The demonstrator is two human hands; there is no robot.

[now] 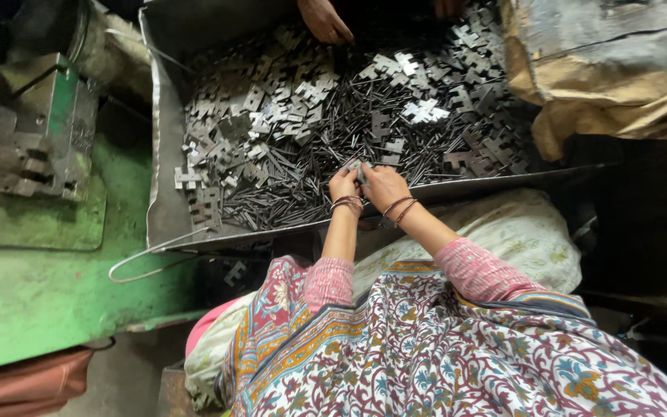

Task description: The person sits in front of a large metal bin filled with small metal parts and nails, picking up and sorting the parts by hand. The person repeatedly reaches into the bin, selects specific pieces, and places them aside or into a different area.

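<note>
My left hand [343, 184] and my right hand [384, 185] meet at the near edge of a big metal tray [160, 197]. Together they pinch a small grey stamped metal piece [355, 167] between the fingertips. The tray holds a heap of flat notched metal stampings [310, 93] mixed with thin dark strips [326, 147]. Both wrists wear bangles and pink sleeves. A patterned cloth covers my lap below.
Another person's hand [324, 19] reaches into the tray's far side, with a second hand [449, 6] at the top edge. A green machine [32, 139] stands on the left, a brown sack [604, 62] on the right. A wire loop [148, 259] hangs below the tray.
</note>
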